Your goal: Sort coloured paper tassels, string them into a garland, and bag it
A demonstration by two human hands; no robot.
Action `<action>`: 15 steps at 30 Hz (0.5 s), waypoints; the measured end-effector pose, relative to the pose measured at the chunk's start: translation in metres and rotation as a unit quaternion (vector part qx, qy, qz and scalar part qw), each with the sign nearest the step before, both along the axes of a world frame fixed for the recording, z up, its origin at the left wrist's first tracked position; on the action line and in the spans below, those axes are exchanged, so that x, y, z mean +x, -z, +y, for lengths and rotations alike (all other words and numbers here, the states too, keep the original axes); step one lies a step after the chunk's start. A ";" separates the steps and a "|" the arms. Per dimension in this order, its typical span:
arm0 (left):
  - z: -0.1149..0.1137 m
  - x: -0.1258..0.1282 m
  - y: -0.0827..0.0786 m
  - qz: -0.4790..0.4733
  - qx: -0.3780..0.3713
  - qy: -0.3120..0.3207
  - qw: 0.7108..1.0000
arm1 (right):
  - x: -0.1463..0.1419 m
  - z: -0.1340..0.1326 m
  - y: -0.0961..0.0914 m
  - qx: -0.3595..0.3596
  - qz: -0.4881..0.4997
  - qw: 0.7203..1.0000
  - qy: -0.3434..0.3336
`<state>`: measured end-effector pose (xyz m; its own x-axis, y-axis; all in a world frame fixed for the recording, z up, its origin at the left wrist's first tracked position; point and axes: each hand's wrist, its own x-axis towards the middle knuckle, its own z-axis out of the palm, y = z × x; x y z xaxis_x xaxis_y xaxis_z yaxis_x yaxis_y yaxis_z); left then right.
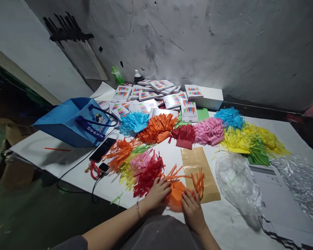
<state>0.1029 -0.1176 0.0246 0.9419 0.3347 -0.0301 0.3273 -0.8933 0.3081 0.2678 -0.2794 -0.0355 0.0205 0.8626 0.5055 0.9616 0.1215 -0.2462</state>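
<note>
Brown paper sheet (197, 161), one, lay flat on the white table (219, 222); orange fringed paper (175, 198), one piece, lay at the sheet's near left side, some strips spread over it; left hand (158, 192), left of the sheet, had bent fingers touching the orange piece's left part, pinching or merely pressing could not be told; right hand (193, 208), at the sheet's near left corner, had fingers laid on the piece's right side, grip likewise impossible to tell; red fringed bundle (150, 175) sat left of the sheet, just beside the left hand; dark red fringed bundle (185, 135) and pink fringed bundle (209, 131) sat just beyond the sheet; printed packs (160, 85), many, lay piled farther beyond it; clear plastic bag (237, 184), crumpled, lay right of it; blue bag (67, 118) lay well to its left.
</note>
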 end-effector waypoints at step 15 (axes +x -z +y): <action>-0.019 0.015 0.014 -0.047 -0.012 0.068 0.997 | 0.006 -0.004 -0.008 -0.058 0.035 0.993 0.095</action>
<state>0.1180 -0.1366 0.0101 0.9773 0.2047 0.0545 0.1729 -0.9194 0.3533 0.2740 -0.2835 -0.0272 0.2191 0.8920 0.3954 0.9448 -0.0928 -0.3143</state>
